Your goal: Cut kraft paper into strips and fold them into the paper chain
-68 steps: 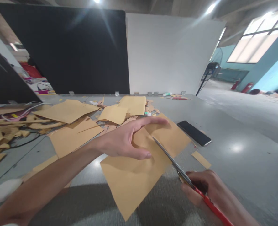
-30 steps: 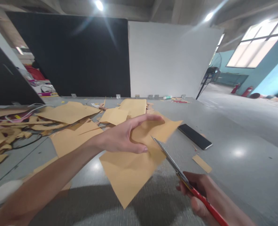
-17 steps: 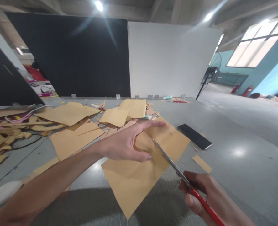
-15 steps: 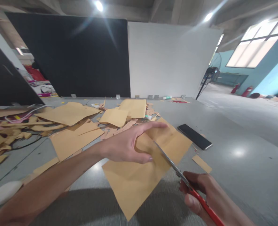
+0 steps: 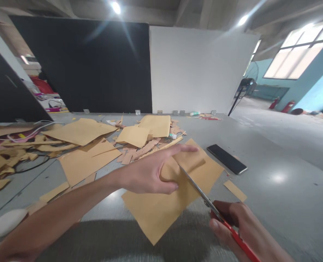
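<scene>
My right hand (image 5: 233, 222) is closed round the red handles of a pair of scissors (image 5: 196, 189). Its metal blades lie on a sheet of brown paper (image 5: 161, 214), with the tip near the sheet's middle. The blades look nearly together. My left hand (image 5: 147, 174) holds this sheet from the left, thumb on the near part and index finger stretched along the far part; its other fingers are hidden. The paper bends between thumb and index finger, and its near corner points toward me.
A black phone (image 5: 227, 159) lies right of the sheet, near a small paper strip (image 5: 235, 190). Brown paper pieces (image 5: 89, 160) and scraps spread at left and behind. A white object (image 5: 7, 222) sits at lower left. Black (image 5: 101, 65) and white (image 5: 199, 69) panels stand at the back.
The sheet's near corner has risen and shifted slightly right, away from me. My left hand has moved a little right and down. The scissors have stayed almost in place.
</scene>
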`<action>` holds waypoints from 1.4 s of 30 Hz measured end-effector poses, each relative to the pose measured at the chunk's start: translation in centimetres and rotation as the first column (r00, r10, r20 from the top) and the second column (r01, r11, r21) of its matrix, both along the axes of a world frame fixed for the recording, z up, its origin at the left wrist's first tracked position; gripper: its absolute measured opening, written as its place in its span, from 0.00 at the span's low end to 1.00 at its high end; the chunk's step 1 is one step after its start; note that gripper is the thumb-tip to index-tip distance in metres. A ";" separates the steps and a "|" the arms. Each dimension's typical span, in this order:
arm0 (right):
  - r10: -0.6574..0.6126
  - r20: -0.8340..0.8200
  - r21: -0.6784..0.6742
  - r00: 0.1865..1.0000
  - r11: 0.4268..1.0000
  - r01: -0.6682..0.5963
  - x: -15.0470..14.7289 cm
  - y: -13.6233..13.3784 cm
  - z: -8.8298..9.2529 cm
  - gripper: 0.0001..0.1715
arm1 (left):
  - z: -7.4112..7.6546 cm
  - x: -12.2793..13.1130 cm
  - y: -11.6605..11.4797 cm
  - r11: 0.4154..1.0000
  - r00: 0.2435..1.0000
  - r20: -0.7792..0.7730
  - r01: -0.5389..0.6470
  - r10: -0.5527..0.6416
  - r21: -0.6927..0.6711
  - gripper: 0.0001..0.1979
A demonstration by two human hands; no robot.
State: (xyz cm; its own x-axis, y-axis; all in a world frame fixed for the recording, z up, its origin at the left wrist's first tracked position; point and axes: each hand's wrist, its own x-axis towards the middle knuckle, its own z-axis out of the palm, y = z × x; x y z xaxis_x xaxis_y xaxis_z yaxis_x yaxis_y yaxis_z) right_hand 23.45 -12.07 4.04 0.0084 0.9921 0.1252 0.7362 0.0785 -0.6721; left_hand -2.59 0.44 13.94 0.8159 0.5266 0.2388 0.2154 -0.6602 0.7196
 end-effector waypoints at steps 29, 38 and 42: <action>0.094 -0.195 -0.155 0.976 0.980 -0.125 -0.5 1.0 0.1 0.31 | -0.2 0.1 0.4 1.000 1.000 0.020 -0.011 0.011 0.013 0.36; 0.050 -0.241 -0.132 0.969 0.988 -0.084 -0.5 0.9 -0.2 0.31 | -0.3 0.1 0.6 1.000 1.000 0.027 -0.009 0.009 0.015 0.38; 0.058 -0.212 -0.178 0.976 0.979 -0.097 -0.3 1.0 -0.2 0.34 | -0.3 0.1 0.6 1.000 0.999 0.041 -0.005 0.006 -0.020 0.32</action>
State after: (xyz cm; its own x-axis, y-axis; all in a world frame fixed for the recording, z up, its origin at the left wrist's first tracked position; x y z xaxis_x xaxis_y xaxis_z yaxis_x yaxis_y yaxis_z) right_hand 23.17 -11.07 3.88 -0.0633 0.9963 -0.0581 0.5783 -0.0109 -0.8158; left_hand -2.51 1.05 13.65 0.8029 0.5358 0.2611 0.1892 -0.6445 0.7409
